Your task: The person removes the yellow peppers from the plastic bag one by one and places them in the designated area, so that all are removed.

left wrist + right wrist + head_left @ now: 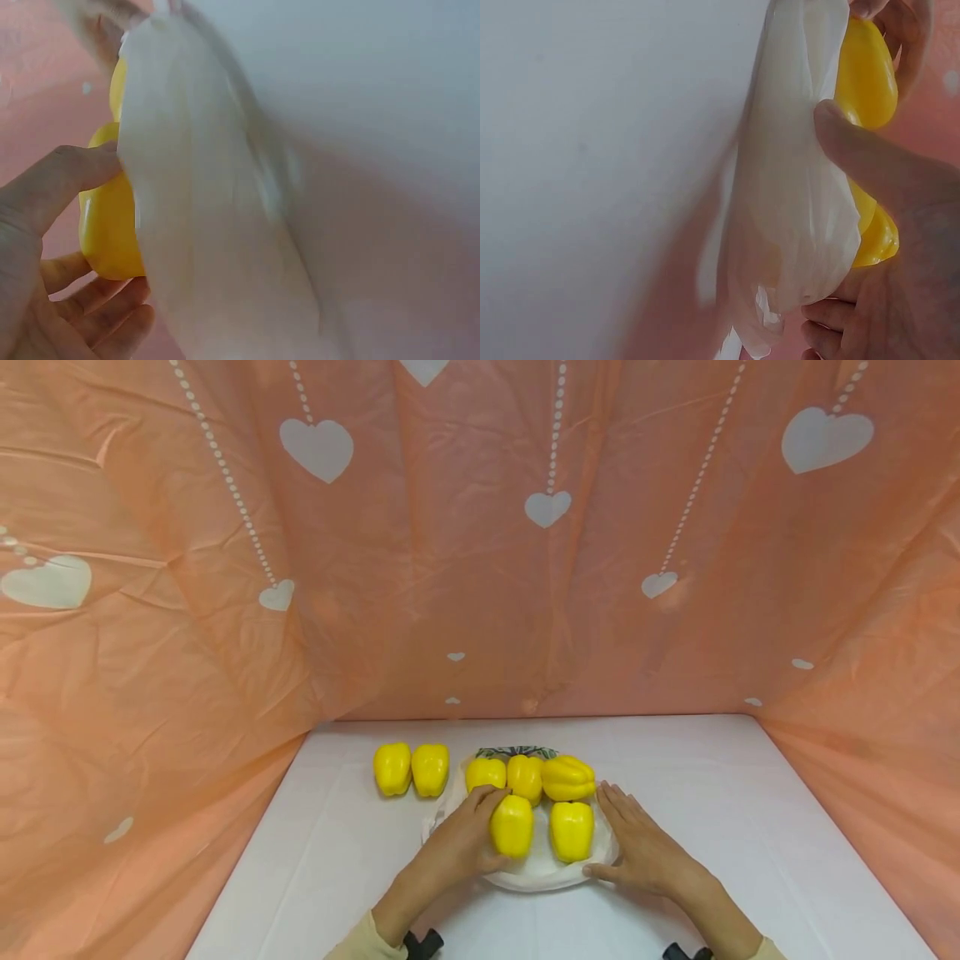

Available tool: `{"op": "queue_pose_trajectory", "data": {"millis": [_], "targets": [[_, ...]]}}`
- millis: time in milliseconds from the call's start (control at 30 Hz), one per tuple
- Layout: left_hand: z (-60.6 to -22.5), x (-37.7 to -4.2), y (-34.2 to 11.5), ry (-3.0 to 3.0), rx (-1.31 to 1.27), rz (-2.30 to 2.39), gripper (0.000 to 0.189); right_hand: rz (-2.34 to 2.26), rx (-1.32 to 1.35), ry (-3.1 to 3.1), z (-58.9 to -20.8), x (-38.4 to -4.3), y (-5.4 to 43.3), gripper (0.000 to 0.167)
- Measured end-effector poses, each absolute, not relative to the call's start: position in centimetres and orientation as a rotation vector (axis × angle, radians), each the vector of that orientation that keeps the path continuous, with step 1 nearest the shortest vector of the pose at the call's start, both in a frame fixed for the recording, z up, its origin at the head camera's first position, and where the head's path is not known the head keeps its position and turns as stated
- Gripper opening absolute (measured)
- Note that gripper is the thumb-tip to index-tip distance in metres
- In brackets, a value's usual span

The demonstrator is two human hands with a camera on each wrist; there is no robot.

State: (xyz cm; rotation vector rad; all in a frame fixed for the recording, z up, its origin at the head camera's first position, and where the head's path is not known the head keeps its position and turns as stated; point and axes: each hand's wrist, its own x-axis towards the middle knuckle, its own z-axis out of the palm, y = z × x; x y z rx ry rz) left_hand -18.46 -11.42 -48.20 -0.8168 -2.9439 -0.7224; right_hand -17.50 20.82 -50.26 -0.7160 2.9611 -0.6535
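My left hand (472, 835) grips a yellow bell pepper (512, 827) from its left side, with the thumb at the near end and the fingers beyond. This pepper is over a white, thin plastic bag (528, 878), whose raised near side hides part of the peppers in both wrist views. Another yellow bell pepper (572, 832) stands on the bag to the right, and several more, such as a tilted one (568, 778), line the back. At the bag's right edge my right hand (648, 847) rests with extended fingers; its thumb touches the bag's near rim (832, 112).
Two yellow bell peppers (412, 769) stand side by side on the white tabletop (330, 852), left of the bag. Dark green print (517, 752) shows behind the back row. An orange curtain with white hearts (480, 568) encloses the back and sides.
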Motion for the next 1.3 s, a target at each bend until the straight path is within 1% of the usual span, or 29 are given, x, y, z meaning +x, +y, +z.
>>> {"op": "queue_pose_trajectory", "data": {"millis": [267,567,800,933,1167,1300], "targets": [[-47.4,-18.8,-13.5,-2.86,-0.813,-0.777,0.097,-0.639,-0.704,2.968,-50.2,-17.6,20.9,0.122],[-46.6,-19.0,-15.8,-2.772,-0.724,-0.893,0.1,-0.648,-0.692,2.959,-50.0,-17.8,21.0,0.123],[-46.1,-19.1,-17.6,-2.707,-0.662,-0.944,0.093,-0.647,-0.723,2.965,-49.9,-17.7,21.0,0.123],[-45.5,-19.3,-18.7,-2.709,-0.617,-0.949,0.092,-0.657,-0.717,2.963,-50.0,-17.6,21.1,0.122],[-44.9,-19.7,-20.6,-2.707,-0.617,-0.981,0.096,-0.666,-0.755,2.989,-50.2,-17.3,21.3,0.121],[-44.7,-20.0,-22.0,-2.659,-0.635,-0.974,0.092,-0.665,-0.761,2.989,-50.2,-17.3,21.3,0.121]]}}
